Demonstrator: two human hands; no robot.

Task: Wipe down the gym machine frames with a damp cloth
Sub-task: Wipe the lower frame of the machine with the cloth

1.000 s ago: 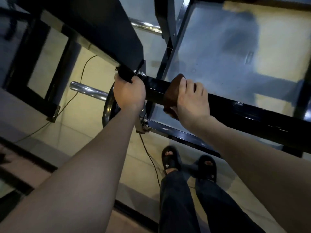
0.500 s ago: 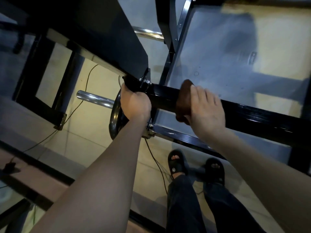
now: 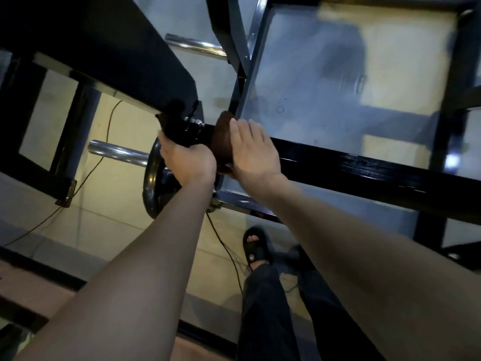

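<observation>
A glossy black frame bar (image 3: pixel 364 170) of the gym machine runs from the centre down to the right. A brown cloth (image 3: pixel 221 136) is wrapped over its left end. My right hand (image 3: pixel 253 151) lies on the cloth with straight fingers and presses it on the bar. My left hand (image 3: pixel 186 158) grips the black joint (image 3: pixel 179 128) where the bar meets a wide black panel (image 3: pixel 109 53); its fingers curl round it. The two hands almost touch.
A chrome peg (image 3: pixel 117 152) carrying a black weight plate (image 3: pixel 152 183) sticks out left, below my left hand. A second chrome peg (image 3: pixel 195 46) sits higher up. Black frame posts stand left and right. Cables trail over the tiled floor (image 3: pixel 109 220). My sandalled feet (image 3: pixel 256 247) stand below.
My right hand has slid the cloth left along the bar until it sits right beside my left hand. The left hand keeps its grip on the joint.
</observation>
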